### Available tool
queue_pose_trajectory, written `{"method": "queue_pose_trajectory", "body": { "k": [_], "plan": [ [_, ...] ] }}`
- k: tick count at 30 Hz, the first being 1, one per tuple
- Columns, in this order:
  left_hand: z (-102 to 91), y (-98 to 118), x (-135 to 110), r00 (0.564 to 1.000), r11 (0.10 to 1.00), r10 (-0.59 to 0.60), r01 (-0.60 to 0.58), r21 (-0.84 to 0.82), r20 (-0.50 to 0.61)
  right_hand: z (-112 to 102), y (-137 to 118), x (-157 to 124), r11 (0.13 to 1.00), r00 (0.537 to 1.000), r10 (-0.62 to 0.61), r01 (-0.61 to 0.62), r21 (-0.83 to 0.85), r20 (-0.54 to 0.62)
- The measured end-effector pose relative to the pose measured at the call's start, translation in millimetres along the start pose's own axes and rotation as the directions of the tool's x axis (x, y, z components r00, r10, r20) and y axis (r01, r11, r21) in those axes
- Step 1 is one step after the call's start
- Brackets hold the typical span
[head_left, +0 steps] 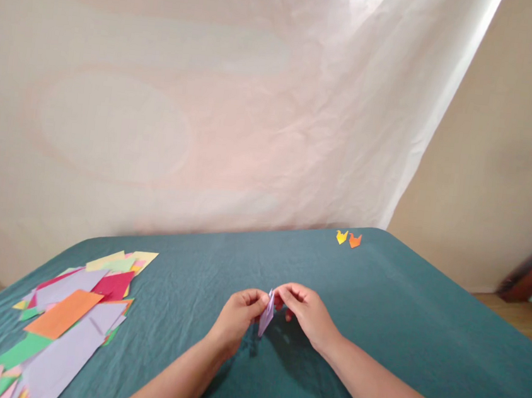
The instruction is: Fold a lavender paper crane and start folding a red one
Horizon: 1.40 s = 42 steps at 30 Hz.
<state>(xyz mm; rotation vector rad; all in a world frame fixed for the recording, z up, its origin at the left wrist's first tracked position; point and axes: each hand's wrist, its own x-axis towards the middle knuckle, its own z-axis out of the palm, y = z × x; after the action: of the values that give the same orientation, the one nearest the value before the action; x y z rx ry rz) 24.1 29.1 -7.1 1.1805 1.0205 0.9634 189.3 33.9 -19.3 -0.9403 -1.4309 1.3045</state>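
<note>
A small folded piece of lilac paper [266, 314] is held upright just above the teal tablecloth [375, 337], near the middle of the table. My left hand [238, 317] pinches its left side with curled fingers. My right hand [307, 313] pinches its upper right edge. Both hands meet over the paper, fingertips almost touching.
A loose heap of coloured paper sheets [63, 317] lies at the left of the table, running to the near edge. A small yellow folded figure [341, 237] and an orange one [355, 240] stand at the far right edge. A pale crumpled backdrop [209, 104] hangs behind.
</note>
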Motion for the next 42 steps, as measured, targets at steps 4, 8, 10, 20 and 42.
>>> {"method": "queue_pose_trajectory", "body": {
  "k": [4, 8, 10, 20, 42],
  "plan": [
    [-0.2, 1.8, -2.2, 0.956, 0.930, -0.198, 0.253, -0.266, 0.217, -1.3, 0.3, 0.9, 0.986, 0.986, 0.028, -0.054, 0.155, 0.166],
    [1.1, 2.3, -2.6, 0.912, 0.877, -0.291, 0.375, -0.302, 0.288, -0.4, -0.2, -0.1, 0.981, 0.990, -0.001, -0.026, 0.190, 0.141],
    [1.3, 2.4, -2.1, 0.925, 0.899, -0.297, 0.355, -0.256, 0.238, -0.2, 1.1, 0.2, 0.984, 0.994, 0.002, -0.022, 0.178, 0.108],
    [-3.5, -3.9, 4.8, 0.998, 0.988, 0.057, -0.054, 0.148, -0.017, -0.6, 9.6, 4.3, 0.993, 0.994, -0.019, 0.006, -0.116, -0.111],
    [-1.2, -3.8, 2.0, 0.960, 0.924, 0.278, -0.253, 0.285, -0.048, 0.3, -0.8, -0.7, 0.975, 0.993, -0.115, 0.108, -0.194, -0.022]
  ]
}}
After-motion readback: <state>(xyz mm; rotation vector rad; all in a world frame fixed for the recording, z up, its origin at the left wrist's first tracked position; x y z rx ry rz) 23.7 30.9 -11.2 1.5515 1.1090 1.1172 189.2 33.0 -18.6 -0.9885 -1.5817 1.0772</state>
